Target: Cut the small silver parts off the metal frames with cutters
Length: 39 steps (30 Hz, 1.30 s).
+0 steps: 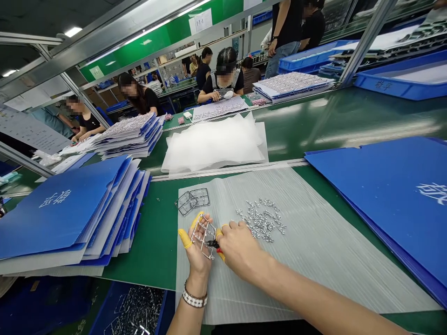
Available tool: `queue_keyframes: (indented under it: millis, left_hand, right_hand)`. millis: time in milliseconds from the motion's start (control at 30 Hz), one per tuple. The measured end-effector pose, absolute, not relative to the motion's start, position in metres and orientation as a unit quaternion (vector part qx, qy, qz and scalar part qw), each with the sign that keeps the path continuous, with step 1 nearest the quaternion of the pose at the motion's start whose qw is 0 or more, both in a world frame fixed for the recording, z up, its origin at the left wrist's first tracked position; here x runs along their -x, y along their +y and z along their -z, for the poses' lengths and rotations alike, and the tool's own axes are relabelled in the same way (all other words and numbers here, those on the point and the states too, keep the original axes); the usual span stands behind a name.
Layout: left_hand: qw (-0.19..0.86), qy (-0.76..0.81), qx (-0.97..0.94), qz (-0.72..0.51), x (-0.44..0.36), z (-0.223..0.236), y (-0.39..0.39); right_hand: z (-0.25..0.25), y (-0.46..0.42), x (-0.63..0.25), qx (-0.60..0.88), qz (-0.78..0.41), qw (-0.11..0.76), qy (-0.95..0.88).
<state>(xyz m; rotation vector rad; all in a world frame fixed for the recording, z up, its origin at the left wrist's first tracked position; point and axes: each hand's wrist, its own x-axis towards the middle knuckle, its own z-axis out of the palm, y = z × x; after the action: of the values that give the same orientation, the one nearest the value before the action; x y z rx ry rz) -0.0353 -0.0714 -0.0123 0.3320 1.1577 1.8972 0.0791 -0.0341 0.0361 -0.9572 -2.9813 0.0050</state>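
The left hand (197,251) grips a metal parts frame (203,236) between fingers in yellow finger cots (185,239), above a grey corrugated sheet (307,279). The frame's long axis runs away from the person, far end leaning left. The right hand (239,246) closes on red-handled side cutters (212,244), tips at the frame's right edge.

You're working under bright, even light from the ceiling lights (72,31), and it lays long white glare across the green surface (335,125) ahead of you. The small metal parts (261,221) glint sharply, while shadows around your right hand (240,246) stay soft and faint. The wide lens bends the aluminium rails (367,42) and stretches everything toward the edges of your view. Up close the picture looks fairly crisp, but fine detail turns softer toward the far end of the room.
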Motion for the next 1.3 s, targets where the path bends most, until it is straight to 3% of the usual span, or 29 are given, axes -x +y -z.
queue_keyframes:
  millis: [333, 700, 1300]
  left_hand:
    - [0.425, 0.473, -0.131, -0.761, 0.035, 0.013, -0.071]
    - [0.458, 0.422, -0.129, -0.772, 0.036, 0.000, -0.074]
    - [0.435, 0.441, -0.183, -0.763, 0.030, 0.004, -0.076]
  right_hand:
    - [-0.033, -0.036, -0.075, 0.288, 0.035, 0.000, -0.957]
    - [-0.044, -0.014, -0.087, 0.358, 0.002, 0.024, -0.934]
    - [-0.040, -0.011, -0.083, 0.325, -0.009, 0.021, -0.945]
